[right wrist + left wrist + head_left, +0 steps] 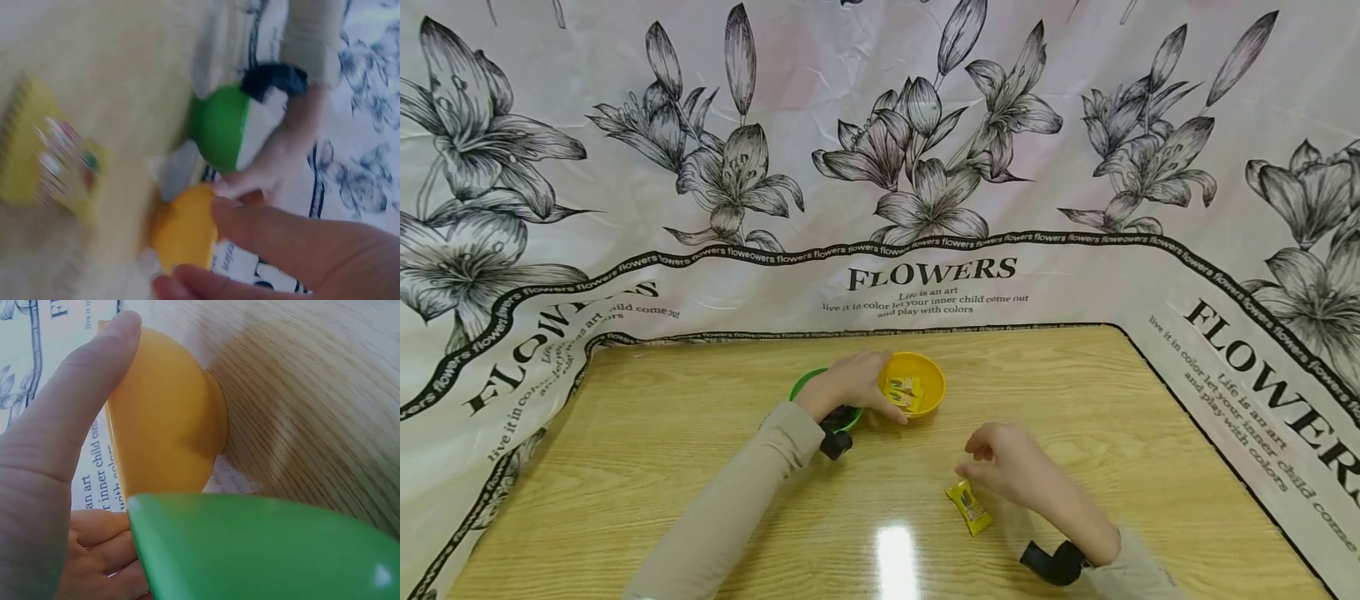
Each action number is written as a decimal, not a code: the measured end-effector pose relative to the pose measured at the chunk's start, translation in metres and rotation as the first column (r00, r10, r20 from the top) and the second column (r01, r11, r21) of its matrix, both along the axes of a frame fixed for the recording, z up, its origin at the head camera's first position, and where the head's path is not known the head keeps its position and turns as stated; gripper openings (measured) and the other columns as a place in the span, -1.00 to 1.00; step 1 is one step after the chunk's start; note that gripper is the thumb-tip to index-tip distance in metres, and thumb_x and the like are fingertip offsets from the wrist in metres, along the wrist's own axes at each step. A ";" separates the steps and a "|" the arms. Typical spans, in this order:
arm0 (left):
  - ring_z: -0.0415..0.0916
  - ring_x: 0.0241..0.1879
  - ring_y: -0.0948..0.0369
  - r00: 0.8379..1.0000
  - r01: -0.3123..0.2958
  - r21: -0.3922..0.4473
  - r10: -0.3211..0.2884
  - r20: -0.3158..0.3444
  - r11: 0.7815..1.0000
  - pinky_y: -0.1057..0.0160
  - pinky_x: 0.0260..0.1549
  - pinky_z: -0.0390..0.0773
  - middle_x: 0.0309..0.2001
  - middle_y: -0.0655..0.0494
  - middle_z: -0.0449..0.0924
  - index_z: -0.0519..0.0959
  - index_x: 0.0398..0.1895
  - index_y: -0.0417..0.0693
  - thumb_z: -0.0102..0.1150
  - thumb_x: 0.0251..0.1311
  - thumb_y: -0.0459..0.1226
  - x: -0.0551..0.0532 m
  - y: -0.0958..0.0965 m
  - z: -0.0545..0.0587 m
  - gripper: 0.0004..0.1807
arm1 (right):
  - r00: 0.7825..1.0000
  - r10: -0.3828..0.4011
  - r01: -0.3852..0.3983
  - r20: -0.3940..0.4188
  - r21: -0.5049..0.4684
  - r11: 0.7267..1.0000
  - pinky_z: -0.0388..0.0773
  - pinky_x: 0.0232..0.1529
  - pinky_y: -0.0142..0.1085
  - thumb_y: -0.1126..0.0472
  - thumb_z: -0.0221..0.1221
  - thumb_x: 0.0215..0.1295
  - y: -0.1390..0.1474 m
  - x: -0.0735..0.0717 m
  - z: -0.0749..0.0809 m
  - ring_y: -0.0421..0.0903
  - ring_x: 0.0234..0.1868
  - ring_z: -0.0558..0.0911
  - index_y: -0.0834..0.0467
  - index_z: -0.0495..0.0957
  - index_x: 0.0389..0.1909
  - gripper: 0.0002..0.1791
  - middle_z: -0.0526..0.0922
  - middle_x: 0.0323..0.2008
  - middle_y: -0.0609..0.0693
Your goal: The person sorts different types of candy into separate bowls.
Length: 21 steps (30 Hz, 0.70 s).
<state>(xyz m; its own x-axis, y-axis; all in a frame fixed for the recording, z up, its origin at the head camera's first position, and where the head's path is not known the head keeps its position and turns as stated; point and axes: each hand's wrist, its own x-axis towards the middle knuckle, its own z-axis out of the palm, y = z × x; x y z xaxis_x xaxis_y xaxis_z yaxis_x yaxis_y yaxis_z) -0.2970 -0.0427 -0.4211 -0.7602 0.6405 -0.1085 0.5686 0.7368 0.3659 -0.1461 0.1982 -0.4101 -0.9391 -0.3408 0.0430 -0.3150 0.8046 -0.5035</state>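
Observation:
My left hand [853,383] reaches over the green bowl [801,382] and spans the left side of the yellow bowl [934,388], gripping it by its rim. In the left wrist view the thumb [106,356] lies on that rim, and the other fingers show beyond the bowls. Small yellow packets [903,392] lie inside the yellow bowl. Another yellow packet [970,507] rests on the table, nearer to me. Just above and to the right of it hovers my right hand [1018,467], its fingers loosely bent and nothing between them.
Dark contents show in the green bowl, partly hidden by the left wrist. The wooden table [685,417] has a raised flower-printed cloth [925,292] along its back and sides. A black band [1054,563] sits on the right wrist.

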 end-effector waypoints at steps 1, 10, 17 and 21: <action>0.42 0.22 -0.01 1.000 0.002 0.001 -0.002 0.000 1.000 0.01 0.21 0.45 0.27 -0.13 0.45 0.24 0.45 -0.22 0.47 -0.22 0.32 0.000 0.000 0.000 0.24 | 0.999 -0.023 0.023 0.031 0.015 1.000 0.54 -0.37 -0.31 0.16 0.46 0.10 0.000 0.005 -0.003 -0.18 -0.39 0.52 0.28 0.68 -0.32 -0.73 0.61 -0.43 -0.06; 0.40 0.23 -0.01 1.000 -0.002 -0.013 0.002 0.008 1.000 0.00 0.22 0.43 0.29 -0.14 0.43 0.20 0.48 -0.23 0.46 -0.21 0.33 -0.001 0.000 -0.001 0.28 | 0.990 -0.095 0.090 0.104 0.047 0.995 0.17 -0.60 -0.43 0.13 0.55 -0.07 -0.003 0.028 -0.028 -0.21 -0.58 0.29 0.15 0.46 -0.61 -0.60 0.35 -0.60 -0.09; 0.38 0.26 -0.02 1.000 -0.003 -0.020 0.003 0.008 1.000 0.00 0.24 0.41 0.33 -0.14 0.40 0.17 0.50 -0.23 0.45 -0.22 0.35 -0.002 0.001 -0.001 0.30 | 0.984 -0.158 0.152 0.079 0.077 0.985 0.39 -0.53 -0.36 0.17 0.60 -0.21 -0.008 0.030 -0.032 -0.18 -0.51 0.41 0.17 0.54 -0.57 -0.62 0.47 -0.53 -0.08; 0.37 0.28 -0.03 1.000 -0.004 -0.022 0.004 0.010 1.000 -0.01 0.26 0.40 0.34 -0.15 0.38 0.17 0.50 -0.23 0.45 -0.21 0.35 -0.002 0.001 -0.001 0.30 | 0.985 -0.158 0.154 0.063 0.073 0.985 0.54 -0.44 -0.30 0.27 0.58 -0.20 -0.010 0.029 -0.033 -0.18 -0.45 0.51 0.21 0.62 -0.50 -0.70 0.57 -0.48 -0.07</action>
